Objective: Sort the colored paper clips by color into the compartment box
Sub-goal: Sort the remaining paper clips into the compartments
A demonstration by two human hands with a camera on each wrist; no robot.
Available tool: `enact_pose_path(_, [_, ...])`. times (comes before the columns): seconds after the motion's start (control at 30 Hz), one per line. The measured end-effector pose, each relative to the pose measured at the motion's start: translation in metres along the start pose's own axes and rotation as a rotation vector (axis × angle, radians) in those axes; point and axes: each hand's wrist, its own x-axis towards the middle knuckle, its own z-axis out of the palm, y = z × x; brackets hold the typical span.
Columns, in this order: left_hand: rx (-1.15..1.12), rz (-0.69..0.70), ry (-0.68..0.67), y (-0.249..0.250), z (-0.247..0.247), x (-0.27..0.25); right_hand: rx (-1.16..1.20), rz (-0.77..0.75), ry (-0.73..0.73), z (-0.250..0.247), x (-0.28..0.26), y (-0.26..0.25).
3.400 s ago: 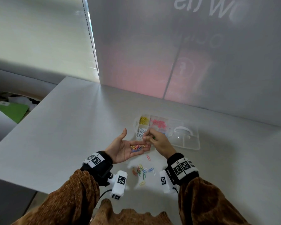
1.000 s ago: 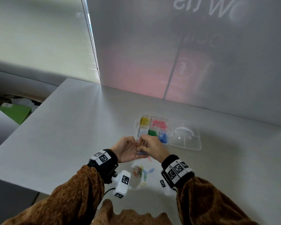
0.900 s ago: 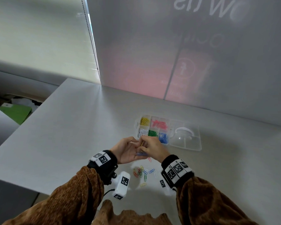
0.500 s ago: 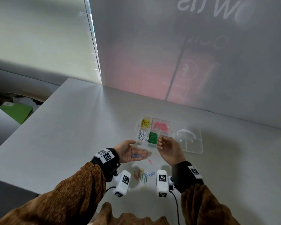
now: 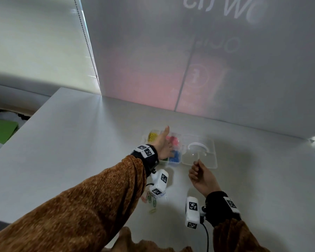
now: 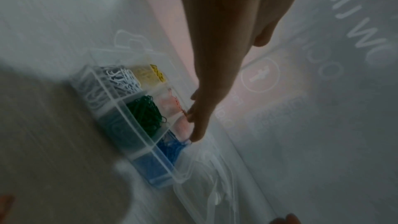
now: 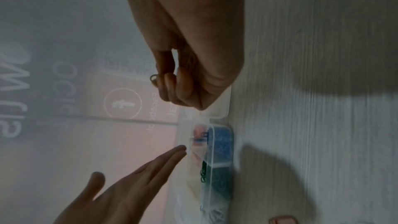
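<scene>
Reaching over the clear compartment box (image 5: 178,161), the left hand (image 5: 163,144) lies flat with fingers straight; in the left wrist view its fingertips (image 6: 194,135) sit above the pink compartment (image 6: 170,106), close to the blue compartment (image 6: 172,146). Whether anything rests on the palm cannot be told. The right hand (image 5: 201,176) hovers just beside the box's near right corner, in front of the open lid (image 5: 200,155), fingers curled, pinching a small paper clip (image 7: 154,77) between thumb and forefinger; its colour reads dull, perhaps yellow-green. If yellow, its bin, the yellow compartment (image 5: 153,136), lies at the box's far left corner, beyond the left hand, so the right hand would have to cross over. Loose clips (image 5: 150,199) remain on the table (image 5: 71,142) near of the box, under the left forearm.
</scene>
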Motion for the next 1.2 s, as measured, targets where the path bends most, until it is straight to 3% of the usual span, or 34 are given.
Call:
enact_pose_path(0.1, [-0.017,0.037,0.010,0.003,-0.014,-0.014,-0.049,0.022,0.109,0.007,0.004,-0.001])
enact_pose_path(0.2, [-0.118,0.171,0.096,0.003,-0.044,-0.031,-0.173,0.080,0.209,0.017,0.019,0.003])
enact_pose_path(0.33, [-0.139,0.303,0.286,-0.010,-0.087,-0.067,-0.534,0.138,0.183,0.062,0.049,0.007])
enact_pose_path(0.47, [0.273,0.264,0.454,-0.041,-0.115,-0.097,-0.747,0.102,0.174,0.123,0.086,0.009])
enact_pose_path(0.57, [0.588,0.169,0.423,-0.062,-0.120,-0.108,-0.820,0.062,0.222,0.143,0.111,0.006])
enact_pose_path(0.7, [0.971,0.035,0.357,-0.083,-0.123,-0.103,-1.076,0.175,0.162,0.158,0.110,0.003])
enact_pose_path(0.77, [1.182,0.011,0.340,-0.085,-0.117,-0.100,-1.138,0.119,0.157,0.163,0.103,0.000])
enact_pose_path(0.83, [1.396,0.026,0.331,-0.089,-0.107,-0.097,-1.108,0.054,0.090,0.163,0.093,0.004])
enact_pose_path(0.9, [1.495,0.037,0.320,-0.100,-0.101,-0.092,-1.241,0.020,-0.088,0.156,0.067,0.008])
enact_pose_path(1.03, [1.685,0.067,0.256,-0.129,-0.095,-0.081,-1.997,0.206,-0.555,0.108,0.028,0.021])
enact_pose_path(1.1, [1.719,0.134,0.246,-0.137,-0.094,-0.076,-2.311,0.195,-0.563,0.079,0.022,0.034])
enact_pose_path(1.2, [1.706,0.205,0.237,-0.138,-0.090,-0.070,-2.473,-0.052,-0.512,0.043,0.018,0.050])
